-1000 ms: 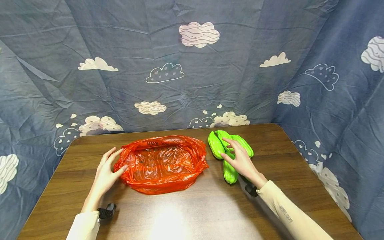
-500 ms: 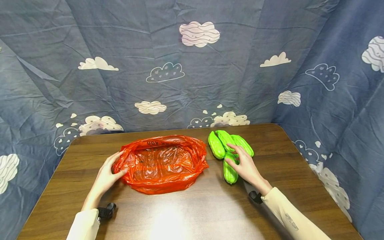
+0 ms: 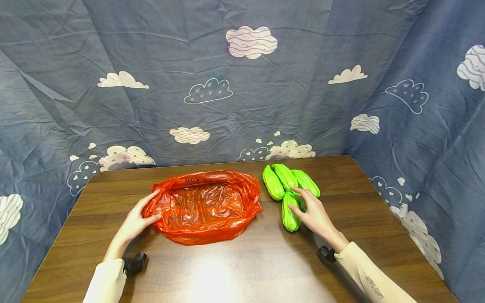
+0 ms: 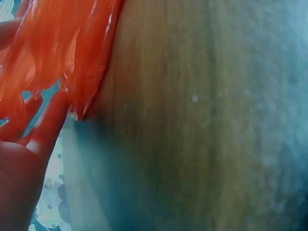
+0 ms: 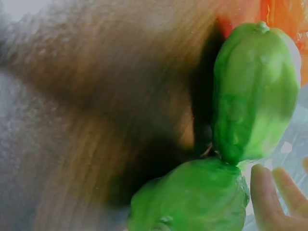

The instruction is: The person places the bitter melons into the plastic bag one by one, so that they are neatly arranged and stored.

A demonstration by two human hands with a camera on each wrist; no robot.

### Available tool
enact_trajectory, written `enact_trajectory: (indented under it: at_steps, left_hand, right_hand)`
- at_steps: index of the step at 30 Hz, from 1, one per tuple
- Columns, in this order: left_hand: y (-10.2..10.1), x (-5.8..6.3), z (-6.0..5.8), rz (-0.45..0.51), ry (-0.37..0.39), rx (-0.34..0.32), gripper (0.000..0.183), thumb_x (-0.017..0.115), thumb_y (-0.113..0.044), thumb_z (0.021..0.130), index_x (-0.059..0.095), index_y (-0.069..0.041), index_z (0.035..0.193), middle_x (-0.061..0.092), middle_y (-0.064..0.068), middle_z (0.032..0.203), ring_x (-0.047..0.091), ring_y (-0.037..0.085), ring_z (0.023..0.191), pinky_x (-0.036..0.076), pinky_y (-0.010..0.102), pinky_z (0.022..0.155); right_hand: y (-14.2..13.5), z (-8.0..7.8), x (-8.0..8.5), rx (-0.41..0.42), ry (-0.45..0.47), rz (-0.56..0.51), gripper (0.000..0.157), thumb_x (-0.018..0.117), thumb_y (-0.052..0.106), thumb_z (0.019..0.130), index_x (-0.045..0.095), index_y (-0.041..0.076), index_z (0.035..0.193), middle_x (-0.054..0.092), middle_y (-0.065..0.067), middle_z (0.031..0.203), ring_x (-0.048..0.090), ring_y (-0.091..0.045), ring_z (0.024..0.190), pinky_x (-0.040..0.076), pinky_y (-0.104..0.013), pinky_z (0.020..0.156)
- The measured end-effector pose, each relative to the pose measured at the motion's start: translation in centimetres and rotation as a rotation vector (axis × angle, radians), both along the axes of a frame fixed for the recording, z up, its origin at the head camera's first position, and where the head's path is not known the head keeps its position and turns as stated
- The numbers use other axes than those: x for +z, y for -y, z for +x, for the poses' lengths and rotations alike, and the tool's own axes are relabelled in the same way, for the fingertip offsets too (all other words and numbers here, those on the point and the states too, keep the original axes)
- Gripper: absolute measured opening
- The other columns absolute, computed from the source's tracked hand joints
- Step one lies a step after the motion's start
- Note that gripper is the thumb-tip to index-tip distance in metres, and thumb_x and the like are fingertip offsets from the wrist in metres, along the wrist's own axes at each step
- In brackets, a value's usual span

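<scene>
A red plastic bag [image 3: 204, 206] lies with its mouth spread wide on the left half of the table. My left hand [image 3: 133, 221] is at the bag's left end, thumb and fingers apart, with the fingertips right at the rim. In the left wrist view, the crinkled bag [image 4: 53, 53] hangs over the straight fingers [image 4: 50, 120]. Right of the bag lie several glossy green, ribbed, gourd-like vegetables [image 3: 273, 184]. My right hand [image 3: 315, 213] is over the near vegetable [image 3: 291, 216], fingers spread with a gap to the thumb. The right wrist view shows fingertips beside two vegetables [image 5: 255, 91].
The brown wooden table [image 3: 265, 269] has a bright glare at its front middle. A blue cloth with white clouds [image 3: 212, 113] hangs behind the table and along its sides. Black wrist cameras [image 3: 134, 263] sit on both wrists.
My right hand has drawn back toward the near vegetable, down and slightly right in the head view. The left hand has moved slightly toward the bag's rim. The bag and vegetables look unmoved.
</scene>
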State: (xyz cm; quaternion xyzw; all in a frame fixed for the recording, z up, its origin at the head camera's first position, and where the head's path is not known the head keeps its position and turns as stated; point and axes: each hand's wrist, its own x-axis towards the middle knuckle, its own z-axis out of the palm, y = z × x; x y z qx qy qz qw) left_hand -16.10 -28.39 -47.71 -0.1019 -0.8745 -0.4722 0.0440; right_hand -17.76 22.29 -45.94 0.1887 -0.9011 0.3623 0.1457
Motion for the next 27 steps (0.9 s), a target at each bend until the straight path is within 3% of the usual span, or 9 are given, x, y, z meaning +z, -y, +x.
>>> enact_trajectory:
  at_steps: [2,9,13,20,27]
  left_hand:
    - [0.09,-0.11,-0.11,0.022,0.034,-0.012,0.069,0.071,-0.003,0.083,0.038,0.001,0.143,0.035,0.031,0.141,0.033,0.046,0.128,0.031,0.042,0.102]
    - [0.26,-0.36,-0.33,0.049,0.082,-0.037,0.071,0.070,-0.003,0.083,0.035,0.001,0.144,0.031,0.030,0.144,0.031,0.046,0.129,0.030,0.032,0.102]
    - [0.46,-0.52,-0.38,0.077,0.089,-0.053,0.072,0.070,-0.001,0.083,0.033,0.001,0.145,0.031,0.031,0.144,0.034,0.046,0.127,0.029,0.010,0.090]
    - [0.73,-0.59,-0.35,0.093,0.088,-0.065,0.073,0.069,0.000,0.083,0.031,0.002,0.145,0.030,0.033,0.144,0.034,0.047,0.126,0.029,0.009,0.088]
    - [0.93,-0.95,-0.45,0.121,0.108,-0.083,0.073,0.067,0.004,0.084,0.026,0.006,0.145,0.029,0.036,0.142,0.036,0.049,0.123,0.034,0.010,0.087]
  right_hand:
    - [-0.09,0.09,-0.11,-0.010,0.005,0.012,0.053,0.074,0.005,0.081,0.054,0.001,0.130,0.057,-0.020,0.121,0.059,-0.035,0.096,0.049,-0.048,0.072]
    - [-0.07,0.22,-0.32,-0.003,0.042,0.024,0.054,0.074,0.004,0.081,0.054,0.000,0.130,0.057,-0.021,0.121,0.059,-0.035,0.096,0.051,-0.045,0.071]
    - [0.18,0.24,-0.34,0.017,0.050,0.021,0.056,0.075,0.001,0.079,0.053,-0.003,0.130,0.056,-0.022,0.121,0.059,-0.037,0.097,0.052,-0.044,0.072]
    - [0.46,0.41,-0.50,0.045,0.041,0.045,0.058,0.076,-0.001,0.074,0.054,-0.004,0.128,0.056,-0.022,0.121,0.058,-0.036,0.097,0.051,-0.045,0.075]
    - [0.53,0.54,-0.22,0.063,0.018,0.133,0.055,0.078,0.004,0.074,0.058,-0.004,0.124,0.058,-0.020,0.119,0.054,-0.035,0.108,0.042,-0.049,0.090]
